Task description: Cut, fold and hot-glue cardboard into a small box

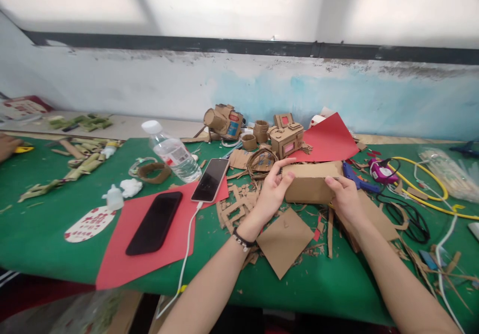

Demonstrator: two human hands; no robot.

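Note:
Between my two hands I hold a small brown cardboard box above the green table. My left hand grips its left end, thumb on the near top edge. At the right end, my right hand pinches the box with the thumb on the front edge; some of its fingers are hidden. Below lies a square cardboard piece among cut scraps. Just right of the box rests a blue glue gun. Behind it stand a cardboard camera model and a red sheet.
To the left are a water bottle, a black phone, and a phone on a white cable. A yellow cable and purple socket lie right. Another person's hand shows at the far left.

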